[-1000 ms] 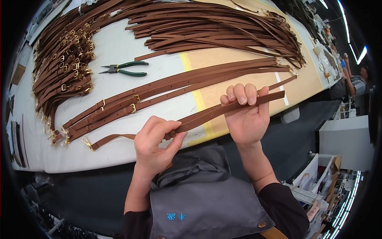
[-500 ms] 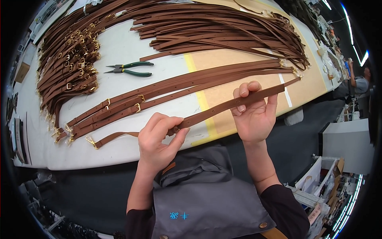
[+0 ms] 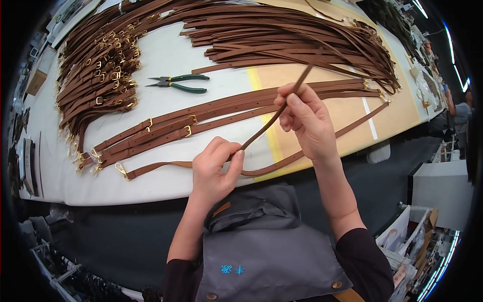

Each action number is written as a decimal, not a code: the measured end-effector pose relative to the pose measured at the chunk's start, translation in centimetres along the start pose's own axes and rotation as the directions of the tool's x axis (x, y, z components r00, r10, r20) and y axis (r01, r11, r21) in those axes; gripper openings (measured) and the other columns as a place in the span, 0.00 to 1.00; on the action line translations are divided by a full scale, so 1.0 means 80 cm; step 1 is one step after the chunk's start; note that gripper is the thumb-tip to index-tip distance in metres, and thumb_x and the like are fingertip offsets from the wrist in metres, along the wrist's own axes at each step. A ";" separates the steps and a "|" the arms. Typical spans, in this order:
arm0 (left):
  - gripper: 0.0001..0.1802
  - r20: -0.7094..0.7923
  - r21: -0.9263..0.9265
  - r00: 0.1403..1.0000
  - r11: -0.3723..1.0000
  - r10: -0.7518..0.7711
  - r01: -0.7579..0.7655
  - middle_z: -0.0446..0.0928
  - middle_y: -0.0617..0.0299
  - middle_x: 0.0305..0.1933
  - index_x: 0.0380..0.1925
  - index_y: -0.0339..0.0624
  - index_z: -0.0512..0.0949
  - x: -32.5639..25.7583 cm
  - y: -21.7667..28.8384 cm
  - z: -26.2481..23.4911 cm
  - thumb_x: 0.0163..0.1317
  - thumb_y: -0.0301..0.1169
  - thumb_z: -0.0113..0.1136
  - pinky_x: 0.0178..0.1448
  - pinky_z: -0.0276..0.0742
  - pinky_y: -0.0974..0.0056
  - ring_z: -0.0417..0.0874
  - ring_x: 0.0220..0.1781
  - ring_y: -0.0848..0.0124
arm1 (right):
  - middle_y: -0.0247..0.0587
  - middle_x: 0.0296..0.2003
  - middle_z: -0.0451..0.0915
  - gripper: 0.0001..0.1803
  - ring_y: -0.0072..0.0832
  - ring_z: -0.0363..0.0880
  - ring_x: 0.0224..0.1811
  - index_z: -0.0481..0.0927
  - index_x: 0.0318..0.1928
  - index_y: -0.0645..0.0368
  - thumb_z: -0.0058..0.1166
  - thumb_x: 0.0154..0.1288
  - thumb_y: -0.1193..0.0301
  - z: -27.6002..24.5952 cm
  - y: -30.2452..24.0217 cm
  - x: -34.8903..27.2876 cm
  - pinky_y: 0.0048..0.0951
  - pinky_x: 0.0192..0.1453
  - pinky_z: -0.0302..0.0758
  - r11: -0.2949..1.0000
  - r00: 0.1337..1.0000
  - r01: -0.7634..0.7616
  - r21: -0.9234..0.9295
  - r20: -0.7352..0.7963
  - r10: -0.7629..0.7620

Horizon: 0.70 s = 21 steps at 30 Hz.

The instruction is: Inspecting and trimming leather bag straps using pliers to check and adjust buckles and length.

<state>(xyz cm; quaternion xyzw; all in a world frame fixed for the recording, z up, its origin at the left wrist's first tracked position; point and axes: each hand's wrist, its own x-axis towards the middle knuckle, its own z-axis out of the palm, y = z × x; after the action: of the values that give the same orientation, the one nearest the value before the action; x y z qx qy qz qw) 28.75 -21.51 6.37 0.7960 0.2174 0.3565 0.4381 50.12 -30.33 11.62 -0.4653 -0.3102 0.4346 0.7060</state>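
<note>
- Left hand (image 3: 214, 171) pinching brown leather strap (image 3: 271, 118) low, just above table edge (image 3: 151, 189).
- Right hand (image 3: 307, 118) pinching same strap higher, free end rising past fingers.
- Best kept taut, flat, untwisted between both grips.
- Green-handled pliers (image 3: 178, 83) well beyond left hand.
- White bins (image 3: 410, 236) below right elbow; contents unclear.

Green-handled pliers (image 3: 177, 83) lie on the white desk (image 3: 75, 183), between a heap of brown straps with gold buckles (image 3: 100, 75) at the left and a spread of plain brown strips (image 3: 282, 35) at the far edge. Nearer, a row of buckled straps (image 3: 166, 128) crosses a tan mat (image 3: 397, 108). A grey apron (image 3: 261, 251) fills the lower edge.
</note>
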 end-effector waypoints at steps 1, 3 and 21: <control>0.03 0.007 -0.011 1.000 1.000 -0.017 0.018 0.78 0.57 0.31 0.36 0.33 0.83 -0.001 -0.001 0.001 0.64 0.22 0.66 0.32 0.74 0.67 0.80 0.28 0.70 | 0.30 0.38 0.82 0.13 0.12 0.76 0.31 0.81 0.56 0.60 0.53 0.82 0.65 0.007 0.007 0.006 0.16 0.36 0.72 0.997 0.999 -0.018 -0.078 -0.043 0.015; 0.03 0.016 -0.023 0.999 0.999 -0.032 0.032 0.78 0.57 0.30 0.36 0.33 0.83 0.000 0.000 0.001 0.64 0.23 0.65 0.31 0.73 0.67 0.79 0.27 0.70 | 0.30 0.38 0.83 0.13 0.12 0.76 0.31 0.82 0.54 0.60 0.54 0.81 0.64 0.003 0.017 0.014 0.15 0.36 0.72 0.992 0.999 -0.047 -0.119 -0.026 0.044; 0.09 0.140 -0.296 0.966 0.922 -0.218 0.251 0.75 0.63 0.28 0.31 0.32 0.82 -0.004 0.004 -0.006 0.69 0.27 0.58 0.35 0.65 0.68 0.71 0.30 0.76 | 0.29 0.25 0.82 0.12 0.12 0.77 0.20 0.79 0.38 0.55 0.60 0.77 0.61 0.015 0.045 0.036 0.13 0.24 0.68 0.954 0.959 -0.277 -0.113 -0.091 0.268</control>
<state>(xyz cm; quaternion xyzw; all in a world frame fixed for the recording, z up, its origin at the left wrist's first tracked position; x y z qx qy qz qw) 28.19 -21.67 6.70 0.7028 0.2292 0.2894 0.6081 49.21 -26.61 8.84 -0.5627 -0.2429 0.4900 0.6199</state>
